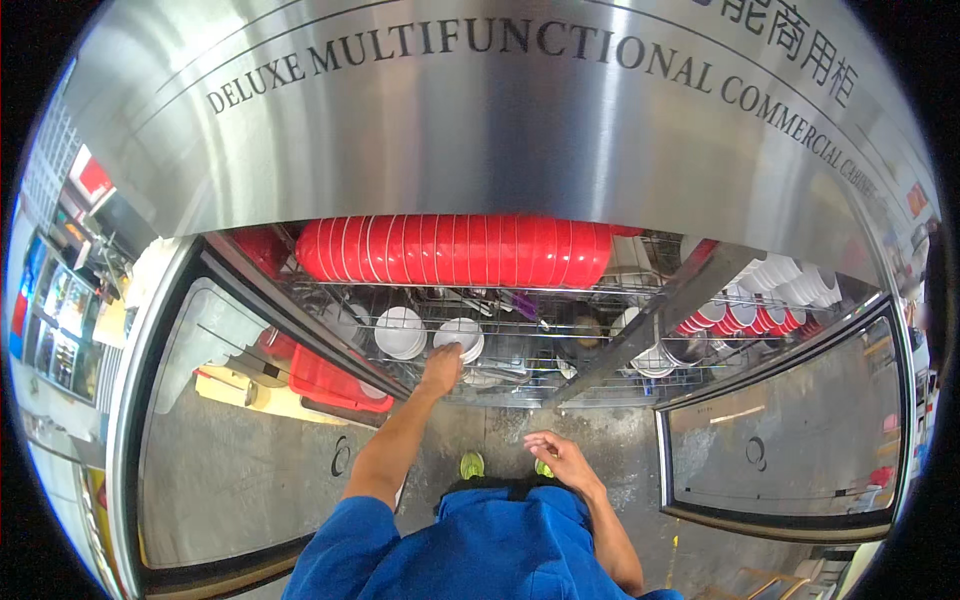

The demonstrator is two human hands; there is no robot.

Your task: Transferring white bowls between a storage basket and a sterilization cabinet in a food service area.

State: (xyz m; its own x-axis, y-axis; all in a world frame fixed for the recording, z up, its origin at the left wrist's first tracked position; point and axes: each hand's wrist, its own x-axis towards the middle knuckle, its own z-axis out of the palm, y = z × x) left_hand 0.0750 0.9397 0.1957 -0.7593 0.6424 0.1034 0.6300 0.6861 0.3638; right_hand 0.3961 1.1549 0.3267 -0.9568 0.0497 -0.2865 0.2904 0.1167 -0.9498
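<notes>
My left hand [444, 367] reaches into the metal cabinet, its fingers at the near rim of a stack of white bowls [460, 334] on a wire shelf. Whether the fingers grip the stack cannot be told. Just left of it stands another stack of white bowls [400, 331]. Above them, a long row of nested red dishes [457, 250] lies along the upper wire shelf. My right hand [553, 454] hangs before the cabinet with its fingers loosely bent and apart, holding nothing.
Glass doors stand swung out at left [232, 450] and right [787, 442]. A slanting metal post [637, 330] crosses the cabinet's front. Red-and-white bowls [739, 319] and a metal pot [684, 348] fill shelves at right. A red plastic bin [337, 381] shows at the left door.
</notes>
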